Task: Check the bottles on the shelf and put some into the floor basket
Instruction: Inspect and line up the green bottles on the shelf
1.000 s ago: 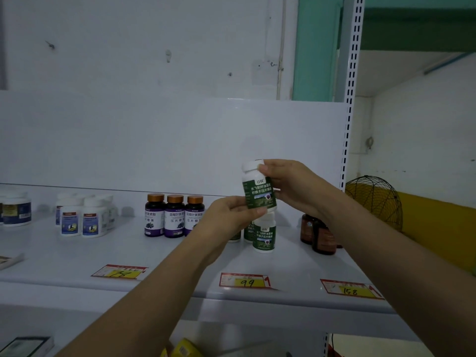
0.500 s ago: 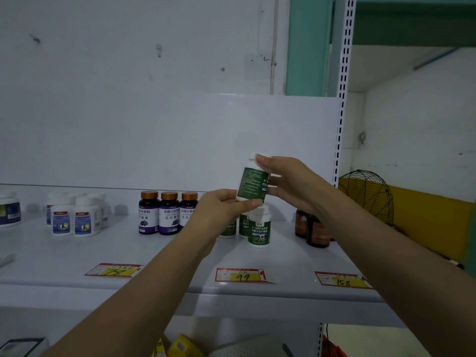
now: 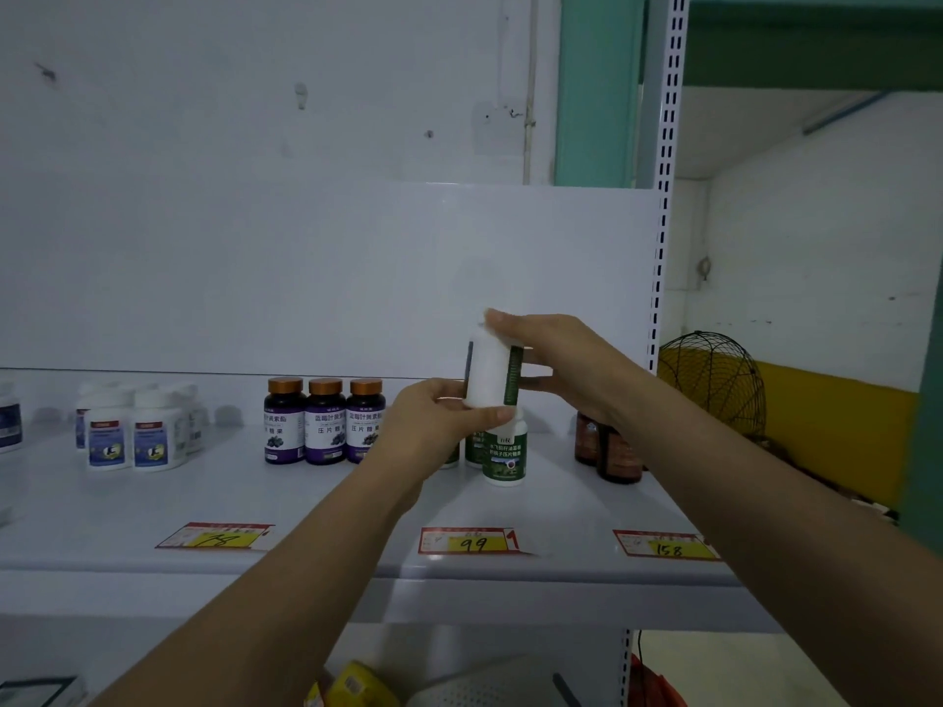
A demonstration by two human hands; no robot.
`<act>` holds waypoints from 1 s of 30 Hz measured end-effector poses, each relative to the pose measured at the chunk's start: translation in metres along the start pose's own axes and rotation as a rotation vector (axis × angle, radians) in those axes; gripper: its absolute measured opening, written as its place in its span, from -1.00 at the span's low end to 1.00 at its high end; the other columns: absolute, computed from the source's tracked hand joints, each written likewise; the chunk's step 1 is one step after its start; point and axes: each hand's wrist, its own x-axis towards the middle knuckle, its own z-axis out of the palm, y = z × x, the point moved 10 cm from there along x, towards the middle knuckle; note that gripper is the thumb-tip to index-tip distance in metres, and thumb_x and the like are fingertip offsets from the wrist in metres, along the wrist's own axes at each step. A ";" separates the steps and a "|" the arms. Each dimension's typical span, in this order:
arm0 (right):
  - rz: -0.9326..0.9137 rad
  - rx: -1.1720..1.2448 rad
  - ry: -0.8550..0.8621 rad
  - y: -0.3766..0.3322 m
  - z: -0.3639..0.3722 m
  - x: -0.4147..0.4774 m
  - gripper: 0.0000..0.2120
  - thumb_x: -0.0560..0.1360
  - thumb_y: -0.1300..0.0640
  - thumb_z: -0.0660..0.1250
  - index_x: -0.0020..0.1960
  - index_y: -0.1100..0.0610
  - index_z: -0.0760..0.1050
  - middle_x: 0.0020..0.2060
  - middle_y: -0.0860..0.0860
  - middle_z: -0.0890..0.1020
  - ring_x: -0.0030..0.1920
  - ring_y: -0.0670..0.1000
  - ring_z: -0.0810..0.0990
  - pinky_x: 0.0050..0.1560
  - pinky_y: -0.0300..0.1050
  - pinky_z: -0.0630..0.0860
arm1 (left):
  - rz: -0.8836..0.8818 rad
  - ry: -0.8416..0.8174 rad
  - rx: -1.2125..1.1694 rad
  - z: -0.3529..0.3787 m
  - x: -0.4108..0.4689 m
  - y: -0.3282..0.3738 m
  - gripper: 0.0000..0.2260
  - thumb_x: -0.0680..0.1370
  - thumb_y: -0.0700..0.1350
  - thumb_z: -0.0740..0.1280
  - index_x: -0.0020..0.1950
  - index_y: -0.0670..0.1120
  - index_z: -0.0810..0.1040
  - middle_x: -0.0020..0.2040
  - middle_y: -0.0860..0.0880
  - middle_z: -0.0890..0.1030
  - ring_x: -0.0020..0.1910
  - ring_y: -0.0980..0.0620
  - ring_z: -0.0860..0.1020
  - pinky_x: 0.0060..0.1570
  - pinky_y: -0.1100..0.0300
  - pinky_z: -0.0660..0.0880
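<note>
**Legible text on the shelf**

Price tags lay along the near edge of the shelf. The middle tag read "99" and the right tag "158"; the figure on the left tag was unclear. The purple bottles bore "蓝莓叶黄素酯" and "压片糖果".

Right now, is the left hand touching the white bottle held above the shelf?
Touching. The head view shows the left hand pinching the white bottle at its base, thumb across the bottom edge, while the right hand holds its cap end.
</note>
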 end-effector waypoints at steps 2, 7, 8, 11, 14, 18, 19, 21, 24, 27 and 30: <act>-0.022 -0.082 0.053 -0.003 -0.002 0.002 -0.64 0.47 -0.03 0.40 0.14 0.20 0.57 0.03 0.05 0.67 0.06 0.02 0.64 0.09 -0.07 0.59 | -0.002 -0.002 0.038 0.002 -0.002 0.002 -0.58 0.38 -0.06 0.50 0.15 -0.05 0.43 -0.09 0.09 0.51 -0.19 0.18 0.48 -0.21 0.30 0.42; 0.014 0.162 -0.009 0.007 -0.001 -0.001 -0.78 0.55 0.18 0.30 0.13 0.28 0.54 -0.01 0.12 0.66 0.00 0.07 0.65 0.07 -0.03 0.59 | -0.020 -0.180 0.035 0.008 -0.007 -0.001 -0.50 0.42 -0.02 0.45 0.32 -0.11 0.45 0.08 0.02 0.59 0.04 0.09 0.55 0.16 0.12 0.48; 0.020 0.243 -0.033 0.009 0.000 -0.002 -0.78 0.57 0.19 0.27 0.13 0.30 0.53 -0.01 0.14 0.65 0.00 0.08 0.64 0.08 -0.01 0.59 | -0.012 -0.197 0.034 0.009 -0.008 0.000 -0.52 0.43 -0.04 0.44 0.32 -0.12 0.46 0.06 0.03 0.59 0.05 0.09 0.56 0.18 0.12 0.47; 0.019 0.251 -0.075 0.011 0.005 -0.003 -0.73 0.59 0.15 0.23 0.18 0.30 0.52 0.01 0.13 0.64 0.04 0.07 0.62 0.06 -0.04 0.58 | -0.005 -0.127 0.012 0.009 -0.006 0.002 -0.61 0.39 -0.07 0.49 0.19 -0.08 0.54 0.05 0.02 0.63 0.01 0.09 0.57 0.11 0.12 0.51; 0.012 0.012 -0.036 0.009 0.003 -0.005 -0.67 0.52 0.03 0.34 0.15 0.24 0.57 -0.01 0.09 0.68 0.03 0.03 0.66 0.04 -0.12 0.59 | 0.027 -0.032 0.033 0.004 -0.005 0.006 -0.66 0.36 -0.10 0.52 0.08 -0.07 0.53 -0.10 0.08 0.59 -0.20 0.23 0.51 -0.28 0.36 0.41; 0.008 -0.028 0.034 0.008 -0.005 -0.006 -0.70 0.46 0.13 0.43 0.10 0.30 0.58 -0.01 0.15 0.69 0.01 0.09 0.67 0.03 -0.14 0.61 | 0.023 -0.076 0.093 0.009 -0.006 0.004 -0.67 0.41 -0.11 0.48 0.14 -0.06 0.52 -0.08 0.08 0.56 -0.26 0.30 0.46 -0.41 0.46 0.36; -0.010 -0.033 0.041 0.007 -0.005 -0.008 -0.71 0.46 0.15 0.43 0.11 0.29 0.58 0.00 0.15 0.68 0.03 0.08 0.67 0.06 -0.13 0.60 | 0.025 -0.089 0.100 0.009 -0.006 0.004 -0.65 0.42 -0.12 0.47 0.18 -0.08 0.52 -0.01 0.08 0.59 -0.21 0.26 0.50 -0.35 0.44 0.38; -0.092 -0.053 0.068 -0.002 -0.007 -0.014 -0.71 0.43 0.16 0.45 0.13 0.20 0.58 0.01 0.06 0.68 0.05 0.00 0.65 0.10 -0.16 0.58 | 0.050 -0.083 0.088 0.006 -0.005 0.007 -0.57 0.43 -0.19 0.46 0.29 -0.11 0.49 0.18 0.02 0.60 0.01 0.14 0.55 -0.08 0.34 0.43; -0.309 -0.121 0.166 -0.024 -0.006 -0.037 -0.66 0.37 0.18 0.50 0.12 0.01 0.54 0.01 -0.14 0.65 0.07 -0.19 0.60 0.06 -0.35 0.53 | 0.191 0.010 0.074 -0.005 -0.004 0.025 -0.50 0.39 -0.30 0.47 0.30 -0.09 0.49 0.22 0.01 0.58 0.22 0.09 0.51 0.16 0.20 0.40; -0.523 -0.187 0.274 -0.036 0.002 -0.067 -0.54 0.35 0.21 0.52 0.16 -0.11 0.49 0.11 -0.22 0.60 0.16 -0.23 0.54 0.18 -0.37 0.47 | 0.378 0.109 0.084 -0.013 -0.008 0.049 -0.50 0.36 -0.31 0.49 0.25 -0.01 0.53 0.16 0.08 0.59 0.21 0.11 0.50 0.22 0.15 0.43; -0.667 -0.283 0.346 -0.038 0.006 -0.085 -0.48 0.38 0.23 0.50 0.27 -0.07 0.45 0.21 -0.15 0.56 0.25 -0.20 0.49 0.28 -0.28 0.43 | 0.472 0.161 0.095 -0.013 -0.012 0.059 -0.50 0.35 -0.32 0.50 0.18 0.11 0.52 0.14 0.11 0.58 0.22 0.10 0.50 0.26 0.09 0.44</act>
